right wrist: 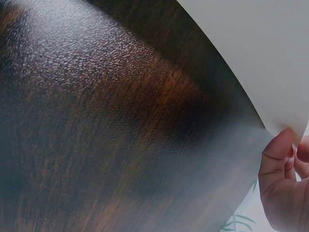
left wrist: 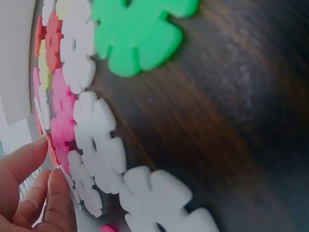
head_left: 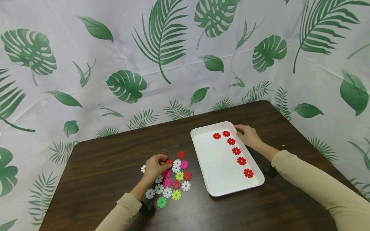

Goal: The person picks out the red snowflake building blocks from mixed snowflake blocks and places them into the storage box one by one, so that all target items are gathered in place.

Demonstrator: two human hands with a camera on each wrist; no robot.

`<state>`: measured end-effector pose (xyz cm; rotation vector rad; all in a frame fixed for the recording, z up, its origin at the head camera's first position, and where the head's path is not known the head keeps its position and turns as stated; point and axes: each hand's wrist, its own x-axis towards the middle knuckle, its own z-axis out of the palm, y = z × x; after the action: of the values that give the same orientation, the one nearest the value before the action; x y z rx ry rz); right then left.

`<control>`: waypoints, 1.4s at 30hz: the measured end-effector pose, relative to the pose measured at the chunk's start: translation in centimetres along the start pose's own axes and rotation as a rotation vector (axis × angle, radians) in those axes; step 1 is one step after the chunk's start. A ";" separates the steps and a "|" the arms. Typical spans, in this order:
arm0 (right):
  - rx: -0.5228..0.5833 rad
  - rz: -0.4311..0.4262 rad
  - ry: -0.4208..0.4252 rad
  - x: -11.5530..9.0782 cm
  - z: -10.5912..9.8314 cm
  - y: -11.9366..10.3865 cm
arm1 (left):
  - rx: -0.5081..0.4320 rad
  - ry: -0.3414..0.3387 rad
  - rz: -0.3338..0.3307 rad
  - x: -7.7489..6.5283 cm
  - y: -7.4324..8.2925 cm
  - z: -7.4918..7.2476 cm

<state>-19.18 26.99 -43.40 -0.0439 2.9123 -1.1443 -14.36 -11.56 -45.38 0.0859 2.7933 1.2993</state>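
My left hand (head_left: 155,166) is over the loose pile of notched, flower-shaped plastic discs. Its thumb and fingertips pinch a red disc (head_left: 170,162); in the left wrist view that red disc (left wrist: 52,152) shows edge-on between them. White, pink, yellow, red and green discs lie around it, some overlapping. At the far right corner of a white tray (head_left: 215,166), my right hand (head_left: 249,136) grips the rim, thumb on the outer wall (right wrist: 260,87). Inside the tray several red discs (head_left: 236,151) form a line along the right side, bending left at the far end.
A green disc (head_left: 162,202) lies at the pile's near edge and a brown disc (head_left: 164,151) at its far edge. The dark wooden table (head_left: 101,179) meets a leaf-printed cloth (head_left: 173,64) behind and at the right.
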 end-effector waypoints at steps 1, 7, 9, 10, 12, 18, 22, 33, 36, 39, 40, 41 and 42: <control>-0.002 0.004 0.001 0.0 0.0 0.0 | 0.005 0.001 0.002 0.0 0.0 0.0; 0.002 0.005 0.001 0.0 0.0 0.1 | 0.045 0.007 0.023 0.0 -0.1 0.2; 0.006 0.008 -0.005 0.0 0.0 0.1 | 0.062 0.010 0.032 0.0 -0.1 0.2; 0.008 0.011 -0.006 0.0 0.0 0.1 | 0.071 0.012 0.032 0.0 -0.1 0.3; 0.008 0.012 -0.008 0.1 0.1 0.1 | 0.083 0.016 0.041 0.1 -0.1 0.3; 0.003 0.015 -0.003 0.1 0.1 0.1 | 0.114 0.019 0.064 0.0 0.1 0.3; -0.008 0.013 -0.001 0.2 0.1 0.1 | 0.130 0.011 0.065 0.0 0.2 0.2; -0.004 0.014 -0.007 0.0 -0.1 0.1 | 0.124 0.004 0.030 -0.1 0.5 0.1; -0.008 0.001 -0.006 0.1 -0.1 0.1 | 0.131 0.011 0.036 -0.2 0.5 0.2; -0.011 -0.015 -0.001 0.1 -0.1 0.1 | 0.135 0.021 0.046 -0.4 0.6 0.3; -0.010 -0.019 -0.001 0.1 -0.1 0.1 | 0.137 0.024 0.050 -0.4 0.6 0.3; -0.010 -0.024 -0.001 0.1 -0.1 0.1 | 0.138 0.027 0.053 -0.5 0.6 0.3; -0.010 -0.023 -0.002 0.1 -0.1 0.1 | 0.141 0.031 0.057 -0.5 0.6 0.3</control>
<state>-19.24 27.15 -43.37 -0.0794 2.9237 -1.1320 -13.84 -10.98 -45.08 0.1547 2.9266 1.1231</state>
